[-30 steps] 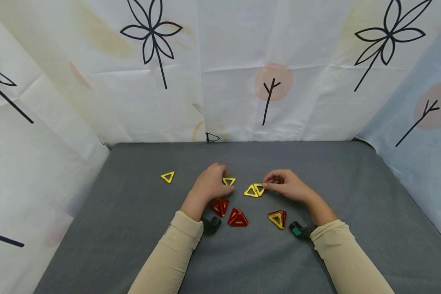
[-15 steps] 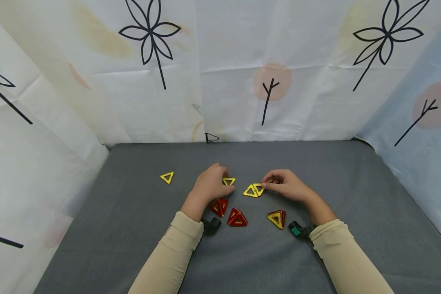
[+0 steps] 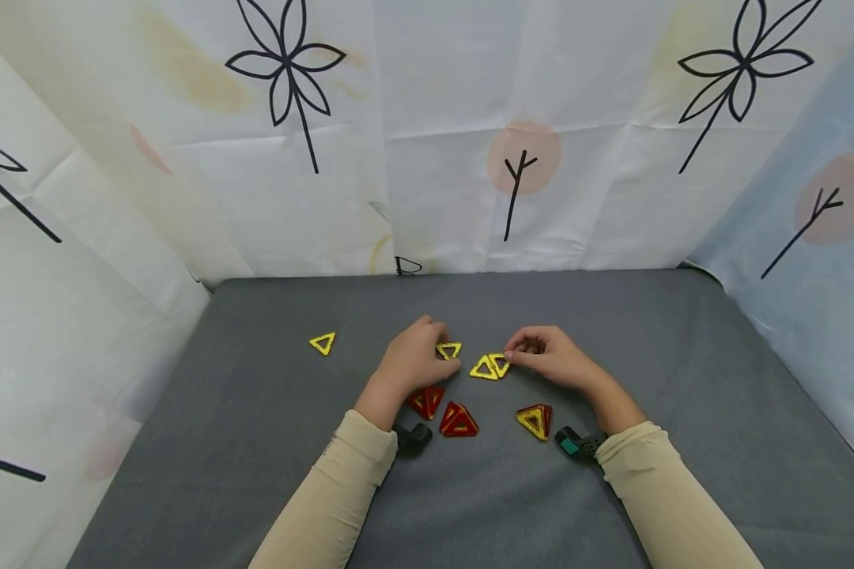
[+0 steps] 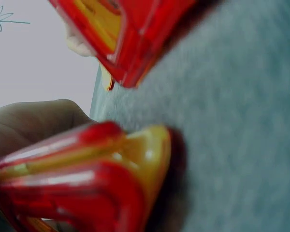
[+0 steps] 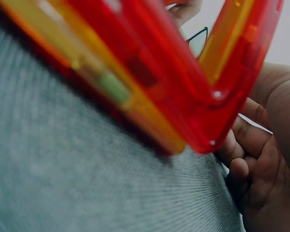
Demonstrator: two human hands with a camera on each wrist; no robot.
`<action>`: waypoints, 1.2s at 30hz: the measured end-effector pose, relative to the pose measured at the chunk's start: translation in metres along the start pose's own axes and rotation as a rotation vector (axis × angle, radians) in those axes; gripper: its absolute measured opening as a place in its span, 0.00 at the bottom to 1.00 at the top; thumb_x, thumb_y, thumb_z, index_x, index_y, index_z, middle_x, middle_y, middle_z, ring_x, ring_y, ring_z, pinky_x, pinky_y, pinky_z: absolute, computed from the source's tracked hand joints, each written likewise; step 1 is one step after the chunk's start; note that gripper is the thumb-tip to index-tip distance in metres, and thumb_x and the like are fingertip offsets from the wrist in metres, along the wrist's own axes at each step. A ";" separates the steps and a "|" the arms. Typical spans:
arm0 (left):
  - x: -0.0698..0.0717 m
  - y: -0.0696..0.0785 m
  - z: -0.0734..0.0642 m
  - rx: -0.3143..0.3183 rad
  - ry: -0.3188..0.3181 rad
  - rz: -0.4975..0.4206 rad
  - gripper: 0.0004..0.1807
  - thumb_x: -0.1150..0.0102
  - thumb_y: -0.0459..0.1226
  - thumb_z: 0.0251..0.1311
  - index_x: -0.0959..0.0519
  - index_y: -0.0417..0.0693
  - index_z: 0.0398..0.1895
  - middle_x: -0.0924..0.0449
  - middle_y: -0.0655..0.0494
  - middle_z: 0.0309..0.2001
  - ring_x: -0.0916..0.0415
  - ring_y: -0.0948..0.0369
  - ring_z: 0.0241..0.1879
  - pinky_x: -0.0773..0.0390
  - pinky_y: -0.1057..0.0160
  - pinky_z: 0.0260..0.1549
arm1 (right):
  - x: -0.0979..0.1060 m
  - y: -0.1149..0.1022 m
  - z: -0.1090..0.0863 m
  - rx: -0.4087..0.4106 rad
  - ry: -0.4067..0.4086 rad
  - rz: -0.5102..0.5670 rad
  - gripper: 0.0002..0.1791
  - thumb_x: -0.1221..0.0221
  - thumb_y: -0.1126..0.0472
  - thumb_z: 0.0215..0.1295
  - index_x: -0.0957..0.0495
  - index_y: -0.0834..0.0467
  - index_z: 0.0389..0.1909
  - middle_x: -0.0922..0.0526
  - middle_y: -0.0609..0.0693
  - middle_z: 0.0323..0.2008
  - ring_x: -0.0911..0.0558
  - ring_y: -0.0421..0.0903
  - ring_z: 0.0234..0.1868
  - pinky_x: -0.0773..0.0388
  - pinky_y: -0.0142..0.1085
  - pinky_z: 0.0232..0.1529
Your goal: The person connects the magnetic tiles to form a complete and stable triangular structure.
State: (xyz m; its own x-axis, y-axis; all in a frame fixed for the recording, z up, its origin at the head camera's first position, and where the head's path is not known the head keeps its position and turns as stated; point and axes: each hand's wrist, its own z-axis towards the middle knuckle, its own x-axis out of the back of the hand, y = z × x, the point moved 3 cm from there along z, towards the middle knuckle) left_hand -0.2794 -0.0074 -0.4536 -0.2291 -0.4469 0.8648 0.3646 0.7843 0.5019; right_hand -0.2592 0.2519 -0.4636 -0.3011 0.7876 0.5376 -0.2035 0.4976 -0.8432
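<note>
My left hand (image 3: 414,357) pinches a yellow triangular magnetic tile (image 3: 456,349) between thumb and fingers, just above or on the cloth. To its right, two yellow triangle tiles (image 3: 484,377) lie edge to edge. The thumb and fingertips of my right hand (image 3: 555,357) pinch the right-hand one of that pair (image 3: 502,370). A small gap separates the left hand's tile from the pair. In the left wrist view, red and yellow pyramids (image 4: 111,193) hide most of the hand. A pyramid (image 5: 203,121) also blocks the right wrist view, with curled fingers (image 5: 261,169) behind it.
Two small red pyramids (image 3: 459,431) built of tiles stand in front of the left hand. A yellow and red pyramid (image 3: 543,411) is nearer the right wrist. One loose yellow triangle tile (image 3: 330,344) lies at the far left. Grey cloth (image 3: 256,442) covers the table; patterned curtains (image 3: 441,197) surround it.
My left hand and its yellow tile have shifted slightly right, closer to the joined pair. My right hand keeps its hold with hardly any movement.
</note>
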 end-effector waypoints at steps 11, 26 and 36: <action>-0.001 0.004 0.000 -0.010 -0.001 0.023 0.18 0.29 0.50 0.64 0.15 0.51 0.51 0.21 0.54 0.47 0.25 0.59 0.36 0.20 0.55 0.39 | 0.001 0.002 0.000 -0.007 0.000 -0.002 0.06 0.35 0.61 0.75 0.13 0.60 0.43 0.14 0.56 0.35 0.24 0.41 0.29 0.27 0.34 0.33; 0.004 0.014 -0.003 -0.065 0.012 -0.020 0.14 0.27 0.49 0.62 0.16 0.54 0.44 0.16 0.58 0.44 0.21 0.61 0.37 0.17 0.55 0.41 | 0.002 0.000 0.000 0.006 -0.012 0.012 0.06 0.35 0.61 0.75 0.13 0.60 0.44 0.14 0.56 0.36 0.23 0.41 0.29 0.26 0.34 0.33; 0.002 0.026 -0.004 -0.203 -0.088 -0.139 0.10 0.30 0.40 0.67 0.15 0.49 0.48 0.16 0.56 0.45 0.23 0.61 0.34 0.20 0.60 0.39 | 0.003 -0.001 -0.002 -0.004 -0.006 0.027 0.05 0.35 0.61 0.75 0.13 0.57 0.45 0.13 0.53 0.38 0.19 0.44 0.32 0.23 0.35 0.35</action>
State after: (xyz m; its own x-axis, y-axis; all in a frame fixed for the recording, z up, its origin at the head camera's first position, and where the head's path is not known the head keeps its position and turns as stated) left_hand -0.2668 0.0105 -0.4386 -0.3642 -0.4985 0.7867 0.4956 0.6115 0.6169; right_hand -0.2583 0.2540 -0.4614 -0.3123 0.7987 0.5143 -0.1913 0.4774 -0.8576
